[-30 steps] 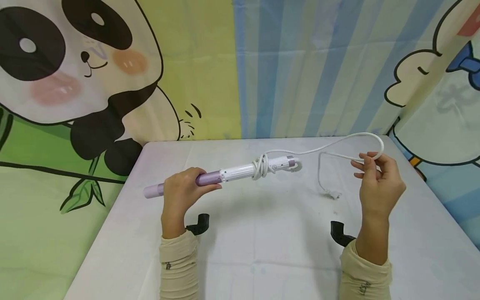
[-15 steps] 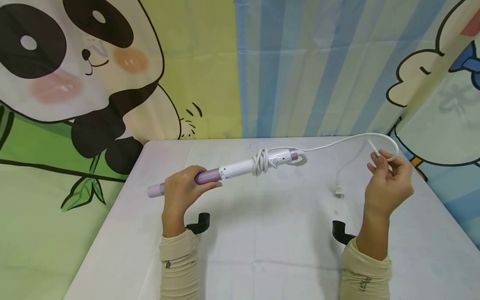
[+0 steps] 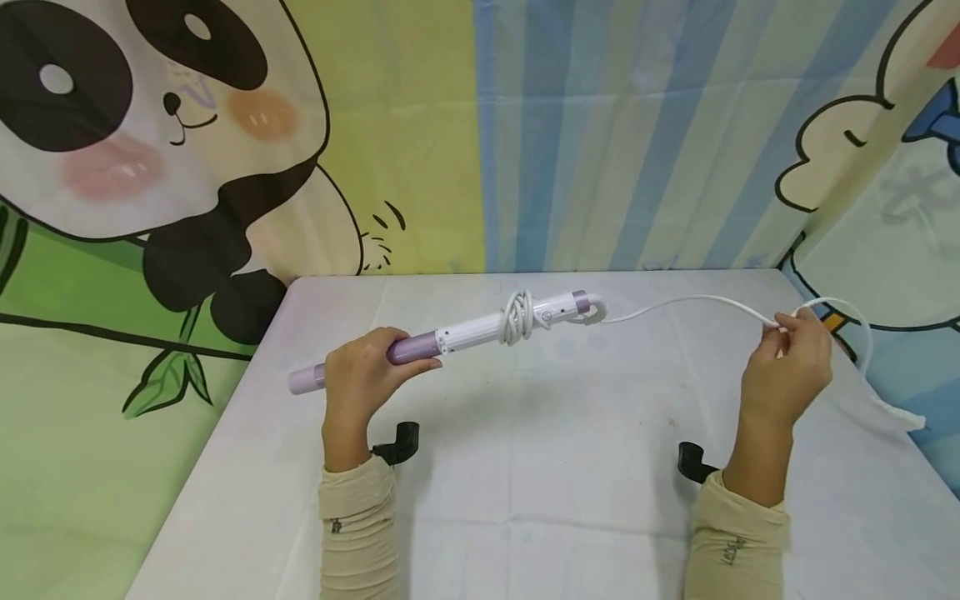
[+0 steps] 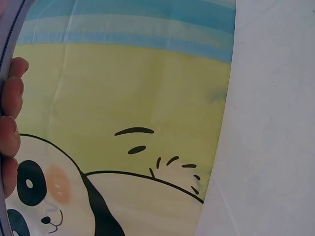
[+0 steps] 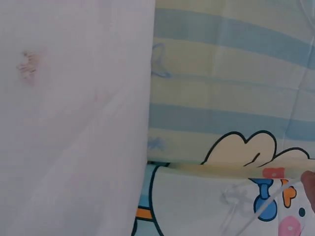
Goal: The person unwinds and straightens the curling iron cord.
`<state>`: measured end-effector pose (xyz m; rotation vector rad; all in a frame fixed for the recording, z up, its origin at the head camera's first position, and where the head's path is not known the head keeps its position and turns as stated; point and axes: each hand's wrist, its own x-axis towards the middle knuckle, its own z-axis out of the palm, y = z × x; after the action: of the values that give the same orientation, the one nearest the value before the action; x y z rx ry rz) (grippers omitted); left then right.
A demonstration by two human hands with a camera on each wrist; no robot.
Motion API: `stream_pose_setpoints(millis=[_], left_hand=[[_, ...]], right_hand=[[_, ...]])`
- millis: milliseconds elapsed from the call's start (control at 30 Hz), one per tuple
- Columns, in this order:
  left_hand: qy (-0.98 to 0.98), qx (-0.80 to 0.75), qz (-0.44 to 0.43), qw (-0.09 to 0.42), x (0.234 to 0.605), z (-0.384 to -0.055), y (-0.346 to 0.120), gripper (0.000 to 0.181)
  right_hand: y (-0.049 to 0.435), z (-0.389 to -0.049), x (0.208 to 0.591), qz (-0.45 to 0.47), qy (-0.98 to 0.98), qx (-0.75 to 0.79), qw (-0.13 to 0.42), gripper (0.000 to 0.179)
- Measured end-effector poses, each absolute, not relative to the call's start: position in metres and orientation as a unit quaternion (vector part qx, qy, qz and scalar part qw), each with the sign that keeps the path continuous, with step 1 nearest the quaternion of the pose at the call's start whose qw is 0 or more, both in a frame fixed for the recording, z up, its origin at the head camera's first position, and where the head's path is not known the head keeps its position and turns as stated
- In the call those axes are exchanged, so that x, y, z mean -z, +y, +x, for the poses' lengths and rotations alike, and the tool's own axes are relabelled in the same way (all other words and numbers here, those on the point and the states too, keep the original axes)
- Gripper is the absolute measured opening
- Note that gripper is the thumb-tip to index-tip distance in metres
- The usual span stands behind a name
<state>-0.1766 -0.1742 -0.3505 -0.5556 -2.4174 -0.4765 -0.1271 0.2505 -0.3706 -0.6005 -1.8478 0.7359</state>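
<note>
My left hand (image 3: 362, 371) grips a lilac and white curling iron (image 3: 472, 333) by its lilac section, holding it slanted over the table with the white end up to the right. Several turns of white cord (image 3: 517, 317) are wound round the white part. From the iron's far end the free cord (image 3: 697, 298) runs right to my right hand (image 3: 787, 367), which pinches it between thumb and fingers. Beyond that hand the cord arcs over and down to its blurred plug end (image 3: 903, 417). In the left wrist view, curled fingertips (image 4: 11, 96) lie against the iron's edge.
A white-covered table (image 3: 510, 483) spreads under both hands. Behind it hangs a printed cloth (image 3: 405, 125) with a panda and stripes; another cartoon print is at the right. Black curved mounts (image 3: 401, 443) stick out from both wrists.
My right hand has shifted right along with the cord. The plug end has swung from left of that hand to its right, and the cord now dips lower near the iron. My left hand stays put.
</note>
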Motion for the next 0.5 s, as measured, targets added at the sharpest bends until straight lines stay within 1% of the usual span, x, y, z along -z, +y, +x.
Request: stream_pose_setpoints(millis=[133, 267, 400, 500], left_hand=[[-0.912, 0.174, -0.208, 0.306, 0.351, -0.177, -0.175, 0.052], [-0.912, 0.171, -0.206, 0.311, 0.351, -0.177, -0.176, 0.051], [-0.912, 0.170, -0.203, 0.312, 0.352, -0.177, -0.176, 0.050], [-0.914, 0.171, -0.204, 0.306, 0.352, -0.177, -0.176, 0.051]], right_hand=[[0.252, -0.135, 0.386, -0.265, -0.841, -0.302, 0.362, 0.022], [0.254, -0.143, 0.402, -0.260, -0.889, -0.322, 0.198, 0.030], [0.258, -0.148, 0.415, -0.215, -0.925, -0.309, 0.039, 0.036], [0.259, -0.148, 0.419, -0.163, -0.943, -0.282, -0.062, 0.040]])
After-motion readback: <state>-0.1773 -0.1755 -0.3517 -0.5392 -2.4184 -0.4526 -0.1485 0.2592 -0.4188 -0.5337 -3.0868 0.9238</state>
